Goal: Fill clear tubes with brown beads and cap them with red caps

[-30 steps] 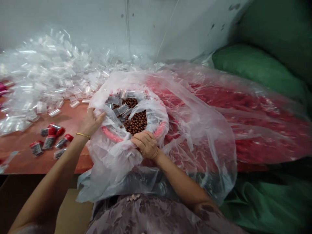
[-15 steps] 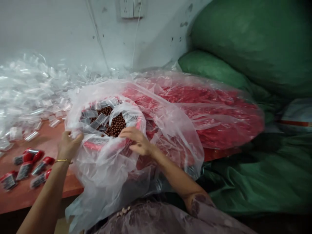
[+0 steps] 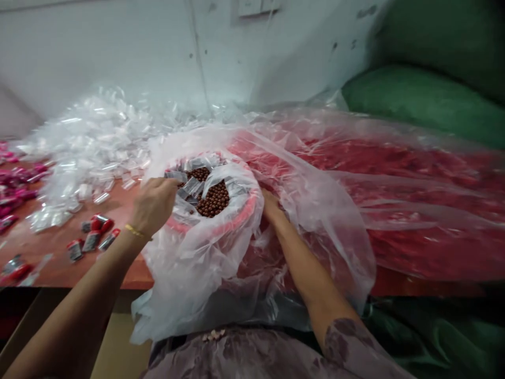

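Observation:
A round red-rimmed basin (image 3: 232,223) lined with a cloudy plastic bag (image 3: 197,258) stands before me. Small brown beads (image 3: 215,199) and several small clear packets (image 3: 192,187) lie inside it. At the basin's left edge, my left hand (image 3: 154,202) is closed, its fingers curled over the plastic-covered rim. My right hand (image 3: 270,205) is against the basin's right side, with its fingers hidden by the basin and plastic.
Clear small packets (image 3: 102,131) are heaped at the back left. Red-capped containers (image 3: 94,234) lie on the red tabletop (image 3: 130,266), pink items (image 3: 18,189) at far left. A large bag of red material (image 3: 414,210) and green sacks (image 3: 414,100) are at right.
The view has turned left. My left hand has moved up along the basin's left rim. My right hand has left the front rim and gone to the basin's right side.

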Motion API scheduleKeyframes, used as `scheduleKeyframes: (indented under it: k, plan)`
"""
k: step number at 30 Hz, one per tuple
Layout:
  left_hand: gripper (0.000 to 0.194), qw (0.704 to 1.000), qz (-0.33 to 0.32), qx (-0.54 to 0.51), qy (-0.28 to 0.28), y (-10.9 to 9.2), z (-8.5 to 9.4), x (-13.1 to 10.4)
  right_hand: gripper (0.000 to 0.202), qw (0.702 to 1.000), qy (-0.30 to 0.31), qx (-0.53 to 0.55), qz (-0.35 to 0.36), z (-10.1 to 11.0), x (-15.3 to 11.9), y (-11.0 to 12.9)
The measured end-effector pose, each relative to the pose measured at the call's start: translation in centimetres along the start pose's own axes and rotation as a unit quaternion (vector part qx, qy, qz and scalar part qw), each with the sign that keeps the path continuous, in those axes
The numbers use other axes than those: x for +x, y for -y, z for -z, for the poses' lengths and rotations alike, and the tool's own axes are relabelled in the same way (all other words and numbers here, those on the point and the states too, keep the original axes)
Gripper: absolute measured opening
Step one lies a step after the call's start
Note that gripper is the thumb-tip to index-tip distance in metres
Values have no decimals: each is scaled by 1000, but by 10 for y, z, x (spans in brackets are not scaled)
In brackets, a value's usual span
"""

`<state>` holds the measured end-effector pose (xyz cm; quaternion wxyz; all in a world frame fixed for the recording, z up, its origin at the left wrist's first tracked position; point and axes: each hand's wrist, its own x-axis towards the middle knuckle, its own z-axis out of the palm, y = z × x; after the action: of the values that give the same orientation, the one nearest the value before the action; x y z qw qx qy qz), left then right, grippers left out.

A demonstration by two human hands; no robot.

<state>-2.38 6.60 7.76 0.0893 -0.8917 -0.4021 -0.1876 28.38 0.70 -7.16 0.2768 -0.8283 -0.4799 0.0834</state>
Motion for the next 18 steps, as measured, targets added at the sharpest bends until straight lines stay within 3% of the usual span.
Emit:
scheduleKeyframes:
  k: [2, 5, 10, 15, 18]
  plan:
    - [34, 994, -39, 12, 97, -7, -8, 14, 26, 1000, 5, 1, 0, 0, -1, -4]
    - [37, 983, -50, 33, 172, -6, -31, 35, 29, 1000, -15, -3, -11, 7, -10, -11]
    - [37, 977, 39, 6, 208, 3, -55, 62, 28, 986, -147, 67, -41, 16, -28, -17]
    - [44, 965, 86, 4, 249, -4, -58, 74, 25, 966, -205, 147, -50, 23, -34, -4]
    - [44, 961, 106, -9, 257, -6, -57, 77, 30, 937, -239, 255, -17, 36, -41, 15]
